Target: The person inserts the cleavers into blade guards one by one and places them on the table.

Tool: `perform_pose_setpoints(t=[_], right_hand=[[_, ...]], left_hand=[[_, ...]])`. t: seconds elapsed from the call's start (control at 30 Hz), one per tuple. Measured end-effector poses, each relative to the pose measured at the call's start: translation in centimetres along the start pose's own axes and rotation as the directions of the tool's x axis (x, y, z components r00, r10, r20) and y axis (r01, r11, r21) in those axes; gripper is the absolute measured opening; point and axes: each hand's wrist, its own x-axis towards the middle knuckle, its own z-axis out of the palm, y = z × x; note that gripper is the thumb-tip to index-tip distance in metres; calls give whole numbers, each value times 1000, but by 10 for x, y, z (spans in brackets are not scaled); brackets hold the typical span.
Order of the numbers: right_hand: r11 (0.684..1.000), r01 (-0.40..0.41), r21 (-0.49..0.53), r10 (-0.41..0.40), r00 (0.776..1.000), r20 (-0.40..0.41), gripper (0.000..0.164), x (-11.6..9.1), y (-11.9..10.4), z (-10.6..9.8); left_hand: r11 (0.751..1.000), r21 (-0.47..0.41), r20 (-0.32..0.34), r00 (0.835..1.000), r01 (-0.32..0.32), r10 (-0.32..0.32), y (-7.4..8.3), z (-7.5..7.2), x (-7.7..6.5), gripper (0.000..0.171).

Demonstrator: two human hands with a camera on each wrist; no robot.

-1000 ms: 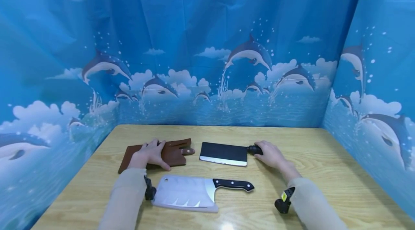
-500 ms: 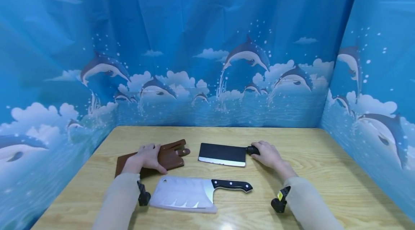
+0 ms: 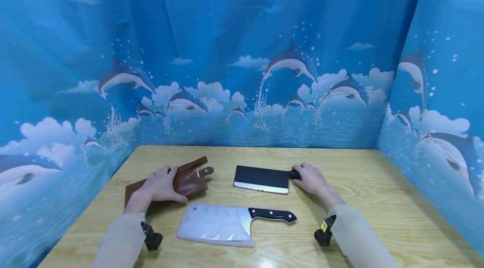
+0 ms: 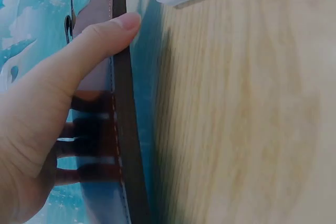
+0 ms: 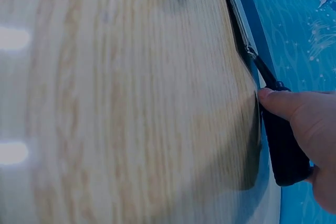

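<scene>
My left hand (image 3: 160,186) grips a brown leather knife sheath (image 3: 190,180) at the left of the table. In the left wrist view its thumb (image 4: 105,40) lies over the stitched edge of the sheath (image 4: 123,108); the fingertips are partly hidden. A snap strap (image 3: 205,171) sticks out at the sheath's right end. A black-bladed cleaver (image 3: 261,177) lies flat at the back middle, with its bright cutting edge toward me. My right hand (image 3: 311,179) holds its black handle (image 5: 283,145), with the thumb on top near the blade end.
A second cleaver (image 3: 272,214), with a black riveted handle and a whitish cover (image 3: 213,224) on its blade, lies in front. The wooden table (image 3: 340,167) meets a blue dolphin-print curtain (image 3: 227,70) at the back and sides.
My left hand has moved left and slightly toward me, taking the sheath with it and tilting it up at its right end. My right hand and both cleavers have stayed in place.
</scene>
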Motion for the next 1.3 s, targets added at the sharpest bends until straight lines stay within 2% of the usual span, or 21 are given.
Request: perform_pose_setpoints(t=[0.2, 0.33, 0.6, 0.83, 1.07, 1.3], right_hand=[[1000, -6, -24, 6, 1000, 26, 44, 1, -3, -1], [1000, 2, -20, -2, 999, 41, 40, 1, -1, -1], [997, 73, 11, -73, 996, 43, 37, -9, 7, -2], [987, 156, 41, -154, 987, -49, 34, -22, 12, 0], [989, 140, 47, -132, 981, -140, 34, -37, 18, 0], [989, 140, 48, -125, 964, -233, 38, -49, 19, -15]], left_hand=[[998, 59, -68, 998, -8, 12, 3, -5, -12, 122], [996, 83, -99, 994, -35, 43, 10, -8, -20, 120], [990, 99, -121, 986, -101, 113, 28, -12, -29, 119], [983, 87, -145, 974, -160, 171, 43, -11, -35, 118], [980, 86, -140, 972, -181, 191, 51, -7, -35, 120], [973, 111, -139, 966, -203, 217, 58, -7, -35, 119]])
